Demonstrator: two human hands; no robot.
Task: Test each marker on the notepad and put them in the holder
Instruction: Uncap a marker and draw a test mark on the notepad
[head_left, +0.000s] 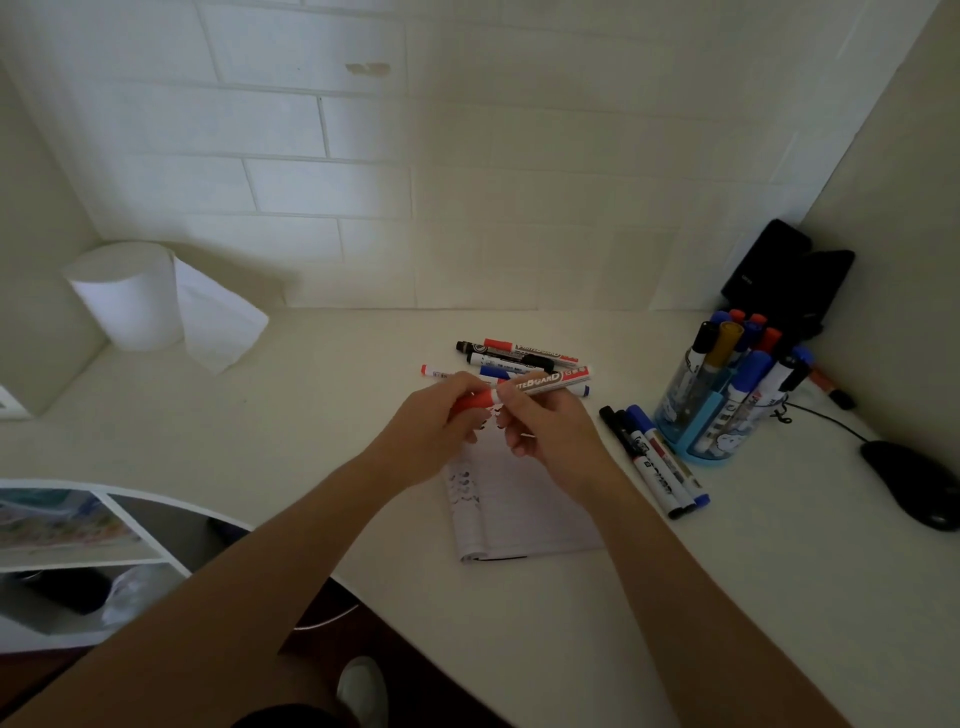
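Both hands together on a red-capped white whiteboard marker, above the lined paper notepad. Left hand grips the cap, right hand pinches the barrel. The blue round plastic holder is already crowded, so roughly mid-task, I judge. Loose marker pile and three markers beside the holder are left on the tabletop.

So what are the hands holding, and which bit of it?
A red whiteboard marker. The left hand grips its red cap; the right hand pinches the barrel just beside the cap.
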